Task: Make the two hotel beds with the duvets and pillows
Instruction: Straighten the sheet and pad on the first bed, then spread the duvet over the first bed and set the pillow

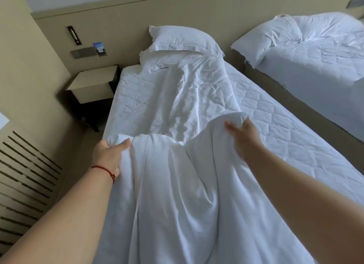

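Observation:
A white duvet (177, 195) lies bunched down the middle of the near bed (285, 130), whose quilted mattress shows on both sides. My left hand (109, 155) grips the duvet's edge on the left, a red string round its wrist. My right hand (244, 134) grips a raised fold of the duvet further up on the right. A crumpled stretch of white bedding (189, 90) runs from the fold to the headboard. Two white pillows (183, 39) are stacked at the head. The second bed (319, 55) at the right carries a rumpled duvet and a pillow.
A beige nightstand (94, 82) stands left of the near bed by the headboard wall (122, 23), which bears a switch panel. A slatted panel (25, 177) lines the left wall. A narrow aisle separates the two beds.

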Demonstrator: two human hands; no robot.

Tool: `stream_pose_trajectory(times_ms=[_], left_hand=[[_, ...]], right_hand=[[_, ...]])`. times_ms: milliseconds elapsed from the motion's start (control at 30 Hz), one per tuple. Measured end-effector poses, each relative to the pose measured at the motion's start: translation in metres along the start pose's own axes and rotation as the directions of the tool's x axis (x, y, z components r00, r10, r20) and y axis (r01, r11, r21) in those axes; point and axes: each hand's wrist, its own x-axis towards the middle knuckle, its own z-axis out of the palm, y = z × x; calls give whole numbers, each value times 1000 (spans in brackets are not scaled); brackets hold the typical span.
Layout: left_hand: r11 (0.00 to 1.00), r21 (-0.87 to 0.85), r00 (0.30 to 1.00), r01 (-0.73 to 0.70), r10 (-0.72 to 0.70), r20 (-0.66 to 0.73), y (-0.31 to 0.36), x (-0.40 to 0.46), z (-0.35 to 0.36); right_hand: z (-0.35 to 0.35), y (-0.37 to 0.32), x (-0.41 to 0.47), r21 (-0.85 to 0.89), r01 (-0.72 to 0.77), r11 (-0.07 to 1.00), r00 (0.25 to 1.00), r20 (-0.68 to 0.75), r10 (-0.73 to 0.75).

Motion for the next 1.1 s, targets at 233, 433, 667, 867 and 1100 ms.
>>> stream_pose_trajectory(times_ms=[233, 433, 667, 867, 1100], left_hand=[[932, 361, 994, -22, 60, -92, 23, 87, 28], [351, 805, 874, -478, 103, 474, -86, 10, 83], [309, 868, 910, -389, -20, 414, -106, 7, 111], [423, 676, 784, -604, 164, 598, -52, -100, 189], [417, 576, 649, -703, 45, 760, -11, -250, 327]], right_hand=[[30, -21, 54, -573, 53, 818, 983, -113, -143], [41, 105, -17, -841, 24, 541, 978, 131, 160], [12, 129, -40, -699, -93, 709, 907, 234, 350], [-73, 77, -53, -607, -92, 790, 966, 138, 219], [-250, 33, -48, -582, -67, 810, 993, 42, 112]])
